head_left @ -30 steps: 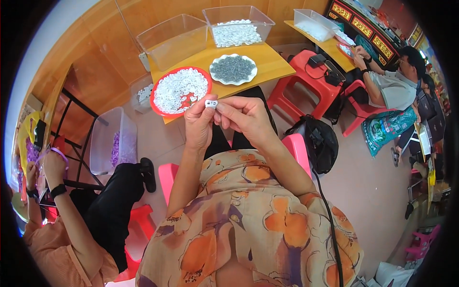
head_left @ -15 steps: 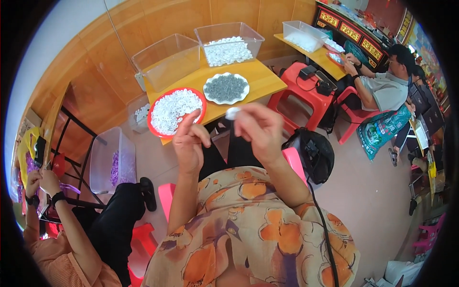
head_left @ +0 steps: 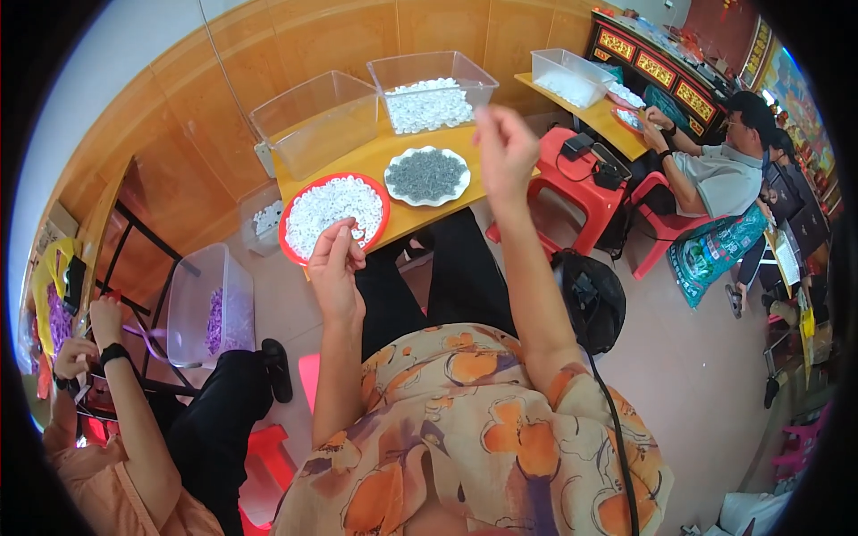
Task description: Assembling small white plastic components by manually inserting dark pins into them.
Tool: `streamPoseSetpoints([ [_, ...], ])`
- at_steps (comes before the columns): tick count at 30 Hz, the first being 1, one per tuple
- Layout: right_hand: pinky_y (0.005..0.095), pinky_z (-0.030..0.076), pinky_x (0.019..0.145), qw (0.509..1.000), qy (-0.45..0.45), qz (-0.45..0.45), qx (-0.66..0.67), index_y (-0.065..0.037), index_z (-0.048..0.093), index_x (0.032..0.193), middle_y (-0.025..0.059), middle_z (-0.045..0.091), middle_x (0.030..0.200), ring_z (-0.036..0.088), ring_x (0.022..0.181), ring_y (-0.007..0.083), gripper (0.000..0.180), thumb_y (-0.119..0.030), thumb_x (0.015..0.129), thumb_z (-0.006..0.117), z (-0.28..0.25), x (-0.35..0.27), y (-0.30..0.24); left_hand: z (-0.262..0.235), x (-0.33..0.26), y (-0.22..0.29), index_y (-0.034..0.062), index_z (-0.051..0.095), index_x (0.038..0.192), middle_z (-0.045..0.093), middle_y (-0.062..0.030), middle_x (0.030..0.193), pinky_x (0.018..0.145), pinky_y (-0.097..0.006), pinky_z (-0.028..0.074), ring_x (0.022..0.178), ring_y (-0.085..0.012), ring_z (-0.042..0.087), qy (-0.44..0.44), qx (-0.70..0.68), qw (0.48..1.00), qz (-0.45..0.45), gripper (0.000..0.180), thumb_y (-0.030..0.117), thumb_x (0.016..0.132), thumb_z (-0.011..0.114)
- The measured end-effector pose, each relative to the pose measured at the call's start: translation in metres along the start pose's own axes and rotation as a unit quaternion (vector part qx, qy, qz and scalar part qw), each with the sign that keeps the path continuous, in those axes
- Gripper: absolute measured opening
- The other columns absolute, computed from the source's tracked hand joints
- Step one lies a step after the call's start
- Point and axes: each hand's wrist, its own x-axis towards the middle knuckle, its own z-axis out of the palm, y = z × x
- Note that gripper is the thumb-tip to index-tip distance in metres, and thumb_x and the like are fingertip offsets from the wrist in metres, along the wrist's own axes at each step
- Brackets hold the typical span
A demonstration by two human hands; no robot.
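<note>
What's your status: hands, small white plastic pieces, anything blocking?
Left hand near round red plastic plate, right hand near clear rectangular plastic bin; grips unclear. Pieces in both containers. No obstruction visible.

The right hand (head_left: 507, 159) is blurred (its fingertips worst), so whether it holds anything is unclear. The left hand (head_left: 338, 268) hides the lower part of the red plate (head_left: 386, 214); anything between its fingertips is too small to tell. The lower edge cuts off the neighbour's orange top (head_left: 125, 487).
</note>
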Motion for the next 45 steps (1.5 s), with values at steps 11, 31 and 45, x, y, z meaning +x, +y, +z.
streamPoseSetpoints([
  [11, 0.0330, 0.054, 0.059, 0.913, -0.373, 0.101, -0.129, 0.000, 0.076, 0.095, 0.0127, 0.072, 0.072, 0.071, 0.063, 0.0182, 0.019, -0.019, 0.097, 0.075, -0.016, -0.242, 0.186, -0.095, 0.075, -0.067, -0.0027, 0.075, 0.120, 0.068, 0.0007, 0.078, 0.063, -0.019, 0.041, 0.067, -0.0035, 0.054, 0.085, 0.159, 0.983, 0.045, 0.023, 0.013, 0.105, 0.066],
  [31, 0.0351, 0.055, 0.060, 0.856, -0.446, 0.161, -0.204, -0.005, 0.077, 0.100, 0.0104, 0.073, 0.070, 0.072, 0.062, 0.0226, 0.018, -0.023, 0.098, 0.075, 0.051, -0.316, 0.210, -0.184, 0.112, -0.096, 0.0133, 0.082, 0.092, 0.073, -0.0079, 0.085, 0.074, -0.046, 0.056, 0.086, -0.0303, 0.068, 0.059, 0.650, 0.741, 0.158, 0.009, 0.022, 0.088, 0.082],
  [45, 0.0482, 0.055, 0.073, 0.865, -0.402, -0.003, -0.301, -0.007, 0.082, 0.090, 0.0154, 0.070, 0.084, 0.071, 0.084, 0.0370, 0.023, -0.030, 0.089, 0.081, 0.258, -0.194, 0.167, -0.199, 0.145, -0.098, 0.0121, 0.082, 0.092, 0.074, -0.0105, 0.082, 0.071, -0.046, 0.056, 0.083, -0.0308, 0.070, 0.061, 0.659, 0.719, 0.210, 0.012, 0.024, 0.089, 0.081],
])
